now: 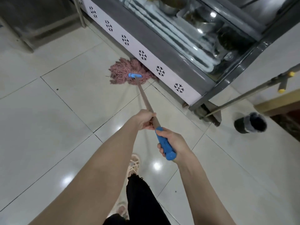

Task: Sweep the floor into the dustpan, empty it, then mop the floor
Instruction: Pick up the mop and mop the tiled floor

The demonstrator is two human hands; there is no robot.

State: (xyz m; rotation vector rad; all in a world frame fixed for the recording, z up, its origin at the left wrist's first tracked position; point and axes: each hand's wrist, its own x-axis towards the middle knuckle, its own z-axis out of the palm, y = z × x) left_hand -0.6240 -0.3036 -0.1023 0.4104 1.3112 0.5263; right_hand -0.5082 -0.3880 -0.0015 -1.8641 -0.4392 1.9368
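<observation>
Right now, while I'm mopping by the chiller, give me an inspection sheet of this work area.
Surface: pale glossy tiled floor, light glare, a small dark speck.
Job's things: pink string mop head on the floor against the display chiller base; mop handle runs back to the hands.
Clutter: small dark bin on the floor at right.
Grippers: left hand grips the bare handle; right hand grips the blue end grip.
Cables: nothing seen.
Surroundings: glass-fronted chiller; long-handled tool with yellow caps leans by its corner.
</observation>
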